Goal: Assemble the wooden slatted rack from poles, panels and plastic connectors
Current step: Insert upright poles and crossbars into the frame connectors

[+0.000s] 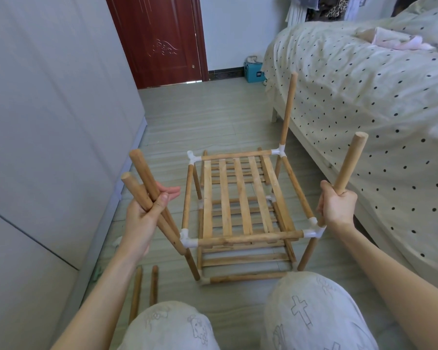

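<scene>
Fingers (344, 195) of the right hand (338, 204) grip one pole (349, 164) above the near-right connector (314, 233); left hand (143, 213) clasps two spare poles (147, 188). Best seat it straight, then push down firmly.

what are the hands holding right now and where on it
Left hand grips two round wooden poles near their middles. Right hand grips one round wooden pole at its lower part.

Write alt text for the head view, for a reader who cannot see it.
A person's right hand grips a wooden pole above the near-right connector of a half-built slatted rack on the floor. The left hand holds two more poles; one pole already stands in the far-right corner beside a bed.
</scene>
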A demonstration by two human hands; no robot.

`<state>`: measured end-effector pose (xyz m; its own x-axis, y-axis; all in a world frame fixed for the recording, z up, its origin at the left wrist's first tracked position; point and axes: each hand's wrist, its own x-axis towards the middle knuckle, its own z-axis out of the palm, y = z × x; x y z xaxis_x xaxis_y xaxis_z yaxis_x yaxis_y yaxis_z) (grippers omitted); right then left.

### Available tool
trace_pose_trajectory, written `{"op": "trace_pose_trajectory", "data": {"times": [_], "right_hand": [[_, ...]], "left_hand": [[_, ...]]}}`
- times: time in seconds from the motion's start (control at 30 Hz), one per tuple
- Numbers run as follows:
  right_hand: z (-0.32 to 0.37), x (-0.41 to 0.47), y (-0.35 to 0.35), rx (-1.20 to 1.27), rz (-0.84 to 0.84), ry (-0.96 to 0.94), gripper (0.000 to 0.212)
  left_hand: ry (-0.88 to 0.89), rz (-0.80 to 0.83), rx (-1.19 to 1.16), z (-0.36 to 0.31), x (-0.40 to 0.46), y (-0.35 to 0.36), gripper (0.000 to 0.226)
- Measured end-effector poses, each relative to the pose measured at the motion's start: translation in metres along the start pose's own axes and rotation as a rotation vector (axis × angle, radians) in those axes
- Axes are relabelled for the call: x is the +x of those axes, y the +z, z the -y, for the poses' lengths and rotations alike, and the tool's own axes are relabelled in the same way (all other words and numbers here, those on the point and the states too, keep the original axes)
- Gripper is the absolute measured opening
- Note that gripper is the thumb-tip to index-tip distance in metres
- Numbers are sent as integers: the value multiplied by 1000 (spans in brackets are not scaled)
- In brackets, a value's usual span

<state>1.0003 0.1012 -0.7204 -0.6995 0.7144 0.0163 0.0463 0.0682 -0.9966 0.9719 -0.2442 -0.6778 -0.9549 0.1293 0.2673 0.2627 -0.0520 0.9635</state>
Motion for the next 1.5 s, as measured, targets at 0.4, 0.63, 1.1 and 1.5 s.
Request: {"op": "trace_pose_trajectory", "data": {"times": [0.4, 0.63, 1.1, 1.5], "right_hand": [[0, -1, 0, 1, -4, -9, 35], [0, -1, -1, 16, 2, -5, 36], [6, -7, -9, -121, 96, -42, 32], [-43, -73, -4, -670, 329, -179, 18]], "left_hand": [[14, 23, 148, 9, -6, 19, 27], [-91, -137, 120, 14, 4, 18, 14], [-263, 1, 388, 19, -5, 2, 28], [-87, -362, 569, 17, -13, 19, 16]]}}
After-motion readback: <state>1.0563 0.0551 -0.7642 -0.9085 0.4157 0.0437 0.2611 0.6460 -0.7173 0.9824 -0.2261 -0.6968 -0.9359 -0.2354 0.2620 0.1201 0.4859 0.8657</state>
